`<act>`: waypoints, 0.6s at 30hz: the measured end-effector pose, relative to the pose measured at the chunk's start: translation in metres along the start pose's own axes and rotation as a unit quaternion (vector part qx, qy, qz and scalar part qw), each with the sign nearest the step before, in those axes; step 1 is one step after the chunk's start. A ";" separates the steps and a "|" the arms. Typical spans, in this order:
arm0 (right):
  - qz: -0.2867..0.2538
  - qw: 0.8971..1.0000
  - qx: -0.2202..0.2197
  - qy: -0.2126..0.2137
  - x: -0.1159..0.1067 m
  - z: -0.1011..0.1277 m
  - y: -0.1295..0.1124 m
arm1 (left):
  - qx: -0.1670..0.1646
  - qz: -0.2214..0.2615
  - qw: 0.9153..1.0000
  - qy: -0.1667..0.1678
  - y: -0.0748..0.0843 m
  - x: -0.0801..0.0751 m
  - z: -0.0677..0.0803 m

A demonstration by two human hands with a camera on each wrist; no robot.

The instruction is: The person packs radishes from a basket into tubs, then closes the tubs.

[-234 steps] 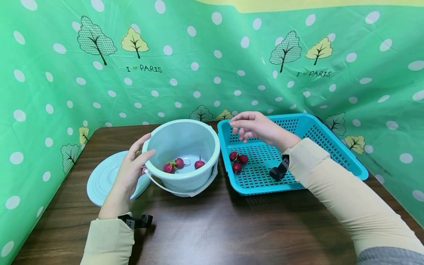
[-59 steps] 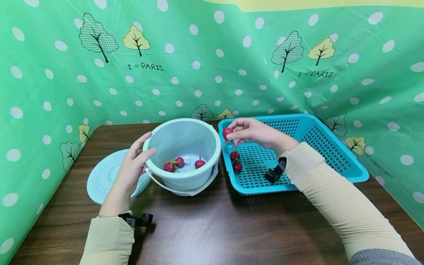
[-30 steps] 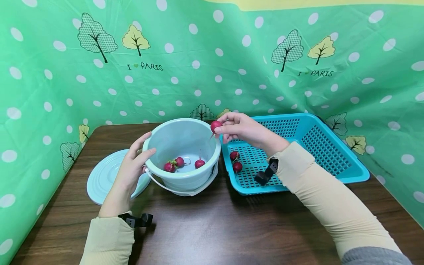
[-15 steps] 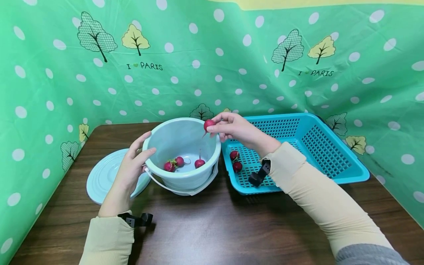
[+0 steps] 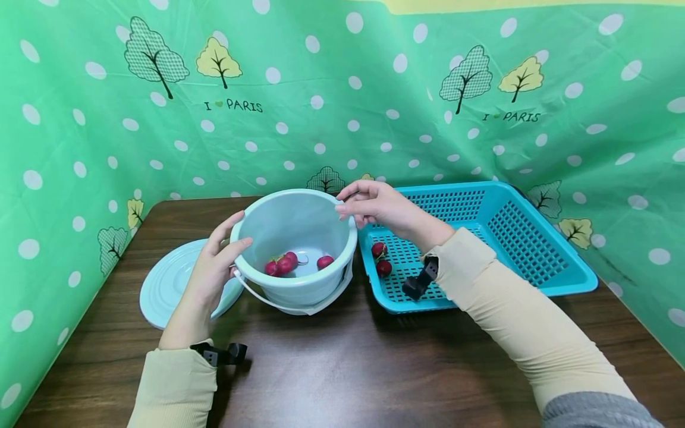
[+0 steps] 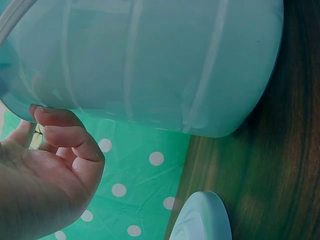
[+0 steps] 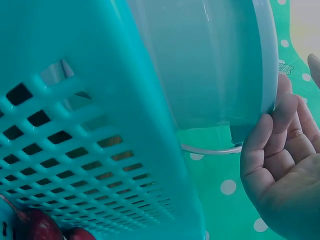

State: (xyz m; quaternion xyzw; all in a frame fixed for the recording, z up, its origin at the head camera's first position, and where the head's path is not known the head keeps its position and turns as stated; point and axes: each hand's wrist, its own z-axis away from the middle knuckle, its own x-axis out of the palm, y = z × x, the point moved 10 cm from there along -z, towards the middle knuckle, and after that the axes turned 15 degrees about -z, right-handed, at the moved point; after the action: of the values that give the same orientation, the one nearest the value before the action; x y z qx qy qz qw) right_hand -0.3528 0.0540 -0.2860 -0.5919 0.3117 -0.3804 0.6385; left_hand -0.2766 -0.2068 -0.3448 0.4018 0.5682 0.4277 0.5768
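Note:
A pale blue bucket point(image 5: 299, 294) stands on the table, with several red radishes point(image 5: 283, 263) on its bottom. My left hand point(image 5: 211, 261) grips its left rim, thumb over the edge and fingers outside; in the left wrist view, curled fingers point(image 6: 70, 132) lie against the wall. Over the right rim, my right hand point(image 5: 377, 205) has loosely bent fingers and nothing between thumb and fingertips. The right wrist view shows its fingers point(image 7: 257, 145) right at the rim. Two radishes point(image 5: 383, 268) lie at the left end of the turquoise basket point(image 5: 540, 252).
A round pale blue lid point(image 5: 166, 279) lies on the wooden table point(image 5: 342, 374) to the left, partly behind my left forearm. The basket stands close against the bucket's right side. A green dotted cloth point(image 5: 332, 77) hangs behind and along the sides.
My right hand picked a radish from the basket, carried it left over the bucket and let go; it now lies inside with the others. My left hand has stayed on the rim.

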 end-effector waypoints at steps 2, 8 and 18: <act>-0.004 1.000 0.000 0.001 -0.001 0.001 0.000 | 0.001 0.002 1.000 -0.001 0.000 0.000 0.000; 0.000 1.000 -0.001 0.005 -0.006 0.004 0.000 | 0.003 0.006 1.000 -0.002 0.000 0.001 0.000; -0.007 1.000 -0.008 0.021 -0.025 0.007 0.003 | -0.005 0.002 1.000 0.000 0.000 0.001 0.002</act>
State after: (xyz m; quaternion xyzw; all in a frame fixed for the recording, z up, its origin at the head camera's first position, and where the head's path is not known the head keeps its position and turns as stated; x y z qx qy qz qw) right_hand -0.3596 0.0790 -0.2898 -0.5908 0.3237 -0.3952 0.6245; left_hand -0.2751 -0.2059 -0.3446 0.4002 0.5653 0.4319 0.5777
